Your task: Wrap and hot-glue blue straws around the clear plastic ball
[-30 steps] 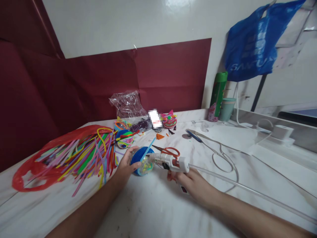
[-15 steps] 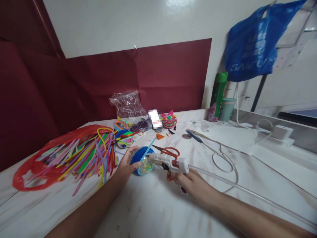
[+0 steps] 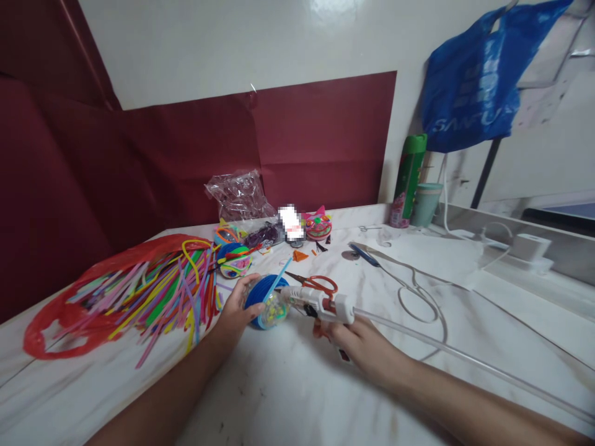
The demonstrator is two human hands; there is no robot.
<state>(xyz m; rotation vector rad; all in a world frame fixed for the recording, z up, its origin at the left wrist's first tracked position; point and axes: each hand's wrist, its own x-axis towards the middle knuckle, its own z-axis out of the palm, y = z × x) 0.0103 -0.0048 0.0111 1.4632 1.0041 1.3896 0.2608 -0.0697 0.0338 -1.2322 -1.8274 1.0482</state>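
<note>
My left hand is closed around a clear ball partly wrapped in blue pipe cleaner, with yellow bits showing inside. A light blue strip sticks up from its surface, its lower end by my thumb. My right hand grips a white glue gun, fingers at its orange trigger. The gun's nozzle points left and meets the ball's right side; whether it touches I cannot tell. A long clear glue stick runs out of its back. Just behind the gun lie orange-handled scissors.
Many coloured pipe cleaners lie on a red plastic bag at left. Decorated balls and a pink one stand behind. A blue-handled tool, a cable, a green can and a cup are at right.
Almost nothing differs. Both hands, the ball and the glue gun keep their places, apart from a very slight shift of the view.
</note>
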